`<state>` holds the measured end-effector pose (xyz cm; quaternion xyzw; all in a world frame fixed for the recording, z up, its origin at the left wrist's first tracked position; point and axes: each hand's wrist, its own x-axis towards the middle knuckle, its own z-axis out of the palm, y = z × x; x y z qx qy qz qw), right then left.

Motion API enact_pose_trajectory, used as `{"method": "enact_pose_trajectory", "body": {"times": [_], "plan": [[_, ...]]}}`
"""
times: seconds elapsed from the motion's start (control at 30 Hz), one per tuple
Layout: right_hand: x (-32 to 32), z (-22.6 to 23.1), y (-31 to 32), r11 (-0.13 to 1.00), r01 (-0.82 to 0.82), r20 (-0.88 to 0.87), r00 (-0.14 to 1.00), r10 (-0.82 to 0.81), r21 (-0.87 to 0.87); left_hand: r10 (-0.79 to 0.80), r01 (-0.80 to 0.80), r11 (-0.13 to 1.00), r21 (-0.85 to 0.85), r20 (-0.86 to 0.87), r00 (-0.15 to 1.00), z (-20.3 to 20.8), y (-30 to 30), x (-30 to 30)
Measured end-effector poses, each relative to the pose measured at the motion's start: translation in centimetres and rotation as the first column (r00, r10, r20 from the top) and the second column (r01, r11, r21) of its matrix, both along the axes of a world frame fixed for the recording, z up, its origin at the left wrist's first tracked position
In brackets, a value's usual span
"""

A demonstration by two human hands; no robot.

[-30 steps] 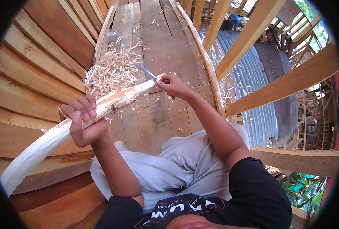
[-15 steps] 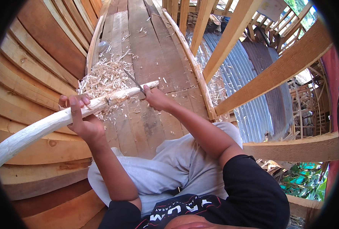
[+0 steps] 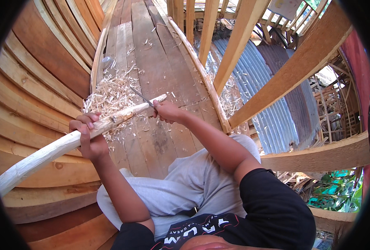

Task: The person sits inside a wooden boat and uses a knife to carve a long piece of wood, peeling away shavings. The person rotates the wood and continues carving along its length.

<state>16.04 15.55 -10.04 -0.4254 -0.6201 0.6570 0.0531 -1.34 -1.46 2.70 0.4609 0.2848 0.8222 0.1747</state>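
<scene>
A long, pale, peeled wooden pole (image 3: 41, 155) slants up from the lower left to a narrow end near the middle of the view. My left hand (image 3: 89, 135) is wrapped round it partway along, thumb and fingers on opposite sides. Close to the narrow end, my right hand (image 3: 167, 111) grips a knife, its handle mostly hidden in the fist. The thin dark knife blade (image 3: 141, 96) points up and left, lying across the pole. Just ahead of my left hand, the pole's surface is rough, with a knotty patch.
Curled wood shavings (image 3: 110, 93) are heaped on the plank floor (image 3: 151, 62) beyond the pole. A small clear cup-like object (image 3: 106, 62) stands by the plank wall (image 3: 31, 108) on the left. To the right are slanting wooden railing posts (image 3: 245, 41), with corrugated metal roofing (image 3: 260, 96) past them.
The pole, both hands and the knife sit slightly lower and farther left in the picture, as does the floor around them. The knife remains across the pole near its narrow end.
</scene>
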Motion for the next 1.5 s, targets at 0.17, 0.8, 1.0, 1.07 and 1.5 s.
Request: {"method": "enact_pose_trajectory", "body": {"times": [0.17, 0.8, 1.0, 1.07, 1.5], "plan": [[-0.3, 0.2, -0.9, 0.998, 0.060, 0.081, 0.995, -0.058, -0.022, 0.220, -0.219, 0.975, -0.037, 0.300, 0.928, -0.2, 0.1, 0.9], [-0.3, 0.2, -0.8, 0.898, 0.041, 0.232, 0.960, -0.157, 0.439, 0.102, -0.100, 0.995, -0.031, 0.111, 0.989, 0.7, -0.1, 2.7], [-1.6, 5.4, -3.3, 0.922, -0.026, 0.239, 0.968, -0.073, 0.387, 0.002, -0.009, 0.997, 0.075, 0.081, 0.997, 0.0, -0.5, 1.4], [0.3, 0.5, -0.4, 0.901, 0.011, 0.199, 0.974, -0.108, 0.434, -0.057, 0.052, 0.995, 0.081, 0.068, 0.996, -0.3, -0.1, 1.3], [2.5, -3.1, 1.9, 0.834, -0.198, 0.415, 0.909, -0.040, 0.515, -0.106, 0.105, 0.991, 0.087, 0.001, 0.994, 0.1, -0.2, 2.3]]}}
